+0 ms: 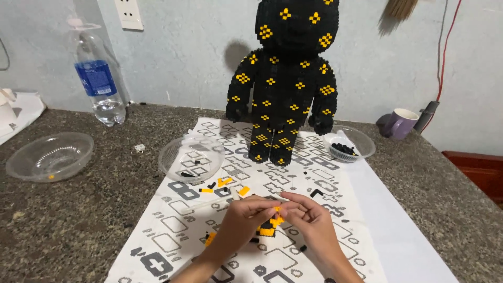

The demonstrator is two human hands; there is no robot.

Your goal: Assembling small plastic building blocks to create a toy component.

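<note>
My left hand (242,222) and my right hand (310,220) meet over a printed paper sheet (173,230), fingertips pinched together on a small black and yellow brick piece (271,224). Part of that piece is hidden by my fingers. Loose yellow and black bricks (226,184) lie on the sheet just beyond my hands. A tall black bear figure with yellow diamond marks (285,78), built of small bricks, stands upright at the sheet's far end.
A clear bowl (186,147) with a few bricks sits left of the figure, another clear bowl of black bricks (361,141) to its right. An empty-looking clear bowl (50,156), a water bottle (99,78) and a purple mug (402,123) stand on the stone counter.
</note>
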